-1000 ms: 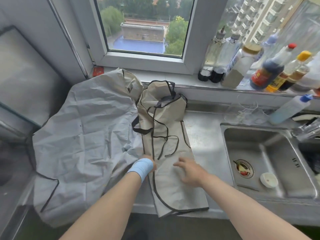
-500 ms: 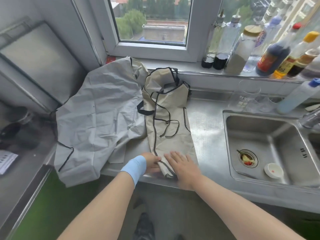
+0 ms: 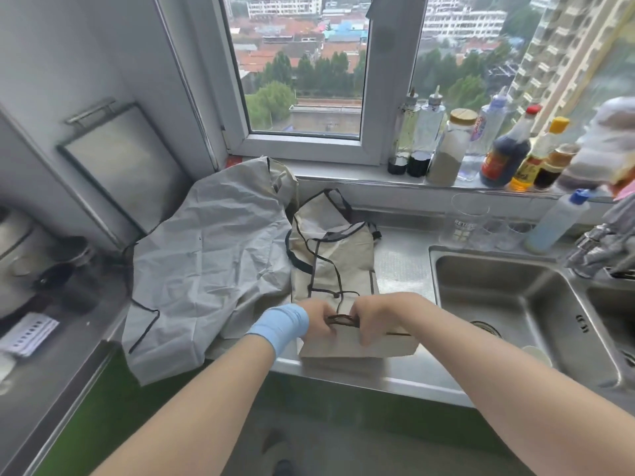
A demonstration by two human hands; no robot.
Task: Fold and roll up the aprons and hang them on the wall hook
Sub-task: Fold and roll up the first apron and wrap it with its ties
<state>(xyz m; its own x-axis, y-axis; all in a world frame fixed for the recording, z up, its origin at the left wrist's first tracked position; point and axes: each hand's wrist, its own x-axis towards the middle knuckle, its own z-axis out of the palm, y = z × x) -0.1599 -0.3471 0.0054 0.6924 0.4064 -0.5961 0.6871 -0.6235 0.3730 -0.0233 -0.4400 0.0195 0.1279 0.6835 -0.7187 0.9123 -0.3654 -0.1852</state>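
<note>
While both hands grip it, beige apron (image 3: 335, 269) runs windowward.

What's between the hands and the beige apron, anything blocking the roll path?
Nothing visible. Left hand and right hand already grip the black-trimmed beige apron at its rolled near end; only its own loose black tie strings lie ahead.
</note>
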